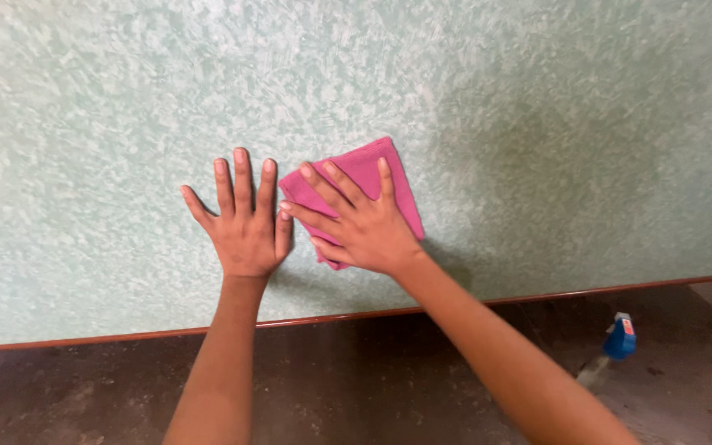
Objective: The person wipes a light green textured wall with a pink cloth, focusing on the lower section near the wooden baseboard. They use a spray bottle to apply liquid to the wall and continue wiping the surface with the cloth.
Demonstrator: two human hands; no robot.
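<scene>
The right hand (368, 235) presses a folded pink cloth (364, 185) flat against a pale green textured wall (537, 124), its fingers (327, 191) spread wide, not gripping. The left hand (245, 227) lies open and empty on the wall just beside it. The wall shows no wet streaks, so the wiping looks barely begun. Below runs a reddish-brown trim (537, 297), then a dark mottled floor (372, 379) with a blue-topped spray bottle (615, 342) standing there.

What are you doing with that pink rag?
A person presses a folded pink cloth flat against a pale green textured wall with the right hand, fingers spread over it. The left hand lies flat on the wall right beside it, holding nothing. A spray bottle with a blue top sits on the floor below.
</scene>
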